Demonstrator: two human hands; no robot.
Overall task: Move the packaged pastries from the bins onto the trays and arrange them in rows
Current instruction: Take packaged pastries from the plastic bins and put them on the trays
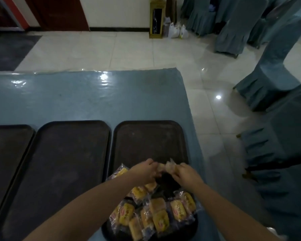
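Two hands, left hand (145, 168) and right hand (184, 172), each pinching a packaged pastry (169, 166): light, soft, crinkly-slick wrapper, best held at the ends, not squeezed mid-body.

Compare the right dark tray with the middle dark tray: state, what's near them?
The right dark rectangular tray has both hands over its near edge, the left hand and right hand each gripping a packaged pastry; the middle dark rectangular tray has no hands near it. A yellow packaged pastry overlaps the right tray's near corner; none touches the middle one. Both look bare, same shape and colour.
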